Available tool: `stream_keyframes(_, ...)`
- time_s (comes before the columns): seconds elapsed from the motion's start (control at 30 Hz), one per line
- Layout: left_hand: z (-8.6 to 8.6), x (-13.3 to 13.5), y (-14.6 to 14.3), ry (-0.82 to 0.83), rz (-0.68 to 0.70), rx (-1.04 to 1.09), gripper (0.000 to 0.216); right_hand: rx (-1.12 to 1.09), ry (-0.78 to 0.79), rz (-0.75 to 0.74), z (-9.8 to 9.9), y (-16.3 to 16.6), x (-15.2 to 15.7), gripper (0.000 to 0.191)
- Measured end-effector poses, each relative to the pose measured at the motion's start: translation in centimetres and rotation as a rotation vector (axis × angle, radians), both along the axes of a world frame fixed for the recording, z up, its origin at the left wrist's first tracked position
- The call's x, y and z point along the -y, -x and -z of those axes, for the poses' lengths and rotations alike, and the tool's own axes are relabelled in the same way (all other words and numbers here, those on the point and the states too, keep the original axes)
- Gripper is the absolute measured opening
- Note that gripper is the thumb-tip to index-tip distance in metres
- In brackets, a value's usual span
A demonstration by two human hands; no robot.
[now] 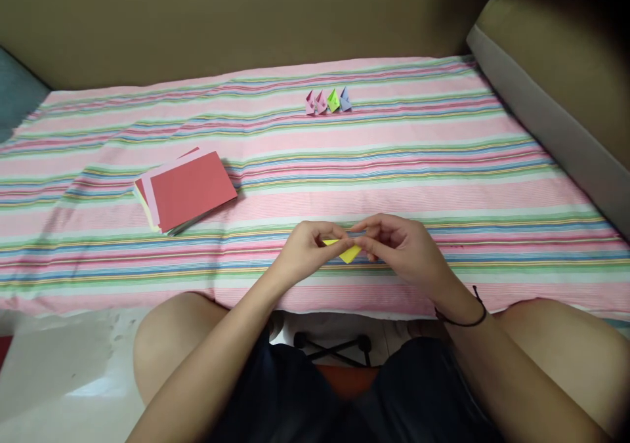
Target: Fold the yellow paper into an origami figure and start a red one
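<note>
Between my two hands is a small folded piece of yellow paper, just above the striped cloth. My left hand pinches its left side between thumb and fingers. My right hand, with a dark cord on the wrist, is closed with thumb and finger at the paper's right edge. The fingertips of both hands meet at the upper part of the paper and hide some of its folds.
A striped cloth covers the seat. Left of my hands lies a stack of coloured paper, red on top. Several small folded paper pieces, pink, green and bluish, stand in a row farther back. A cushioned armrest bounds the right side.
</note>
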State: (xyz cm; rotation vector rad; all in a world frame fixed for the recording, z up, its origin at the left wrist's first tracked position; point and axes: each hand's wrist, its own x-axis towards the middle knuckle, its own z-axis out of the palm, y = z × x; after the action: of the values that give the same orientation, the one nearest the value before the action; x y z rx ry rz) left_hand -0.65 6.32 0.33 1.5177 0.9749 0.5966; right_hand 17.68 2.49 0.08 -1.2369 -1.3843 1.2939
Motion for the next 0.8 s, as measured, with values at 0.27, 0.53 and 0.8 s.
stream_keyframes(0.27,0.1,0.3,-0.8,0.232,-0.16,0.169,0.022,-0.049,0.0,0.082,0.0,0.1,-0.4,0.02)
stream_keyframes(0.53,0.3,0.5,-1.0,0.286,-0.234,0.22,0.03,-0.031,-0.024,0.2,0.9,0.7,-0.4,0.022)
stream_keyframes(0.8,0.0,-0.1,-0.1,0.268,-0.262,0.317,0.029,-0.115,0.063,0.103,1.2,0.9,-0.1,0.028)
